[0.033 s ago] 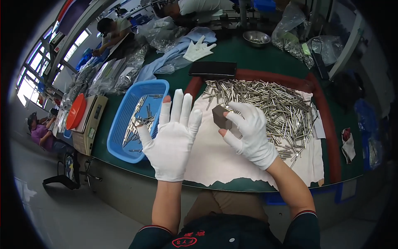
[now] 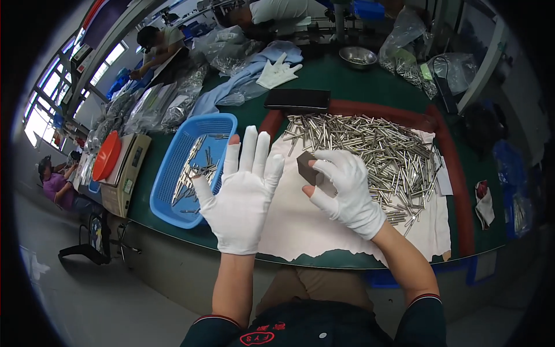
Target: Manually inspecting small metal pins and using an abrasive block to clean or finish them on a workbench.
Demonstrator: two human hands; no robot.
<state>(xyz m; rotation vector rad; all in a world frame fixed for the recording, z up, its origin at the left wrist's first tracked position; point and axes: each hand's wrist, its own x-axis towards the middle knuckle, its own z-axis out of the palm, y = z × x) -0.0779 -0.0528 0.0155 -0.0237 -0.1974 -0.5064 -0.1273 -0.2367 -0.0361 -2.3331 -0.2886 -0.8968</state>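
My left hand (image 2: 241,199) wears a white glove with the thumb and index fingertips bare. It is held up, fingers stretched and apart, with nothing in it, over the right side of a blue plastic basket (image 2: 163,194) that contains slim metal pins (image 2: 186,173). On my right hand (image 2: 346,188), gloved the same way, the fingers are bent, and a gap separates thumb from index finger. The index fingertip overlaps a dark grey block (image 2: 303,169) above the pale cloth (image 2: 295,231); whether they touch I cannot tell. Beyond that hand lies a large pile of metal pins (image 2: 370,136).
A red-brown padded border (image 2: 462,191) edges the cloth. A black flat case (image 2: 298,99), a spare white glove (image 2: 278,72) and a metal bowl (image 2: 358,56) sit behind. At left stands a scale (image 2: 128,179) with an orange pan (image 2: 107,155). Other people sit farther left.
My right hand has shifted very slightly left and down. The left hand keeps its spread pose.
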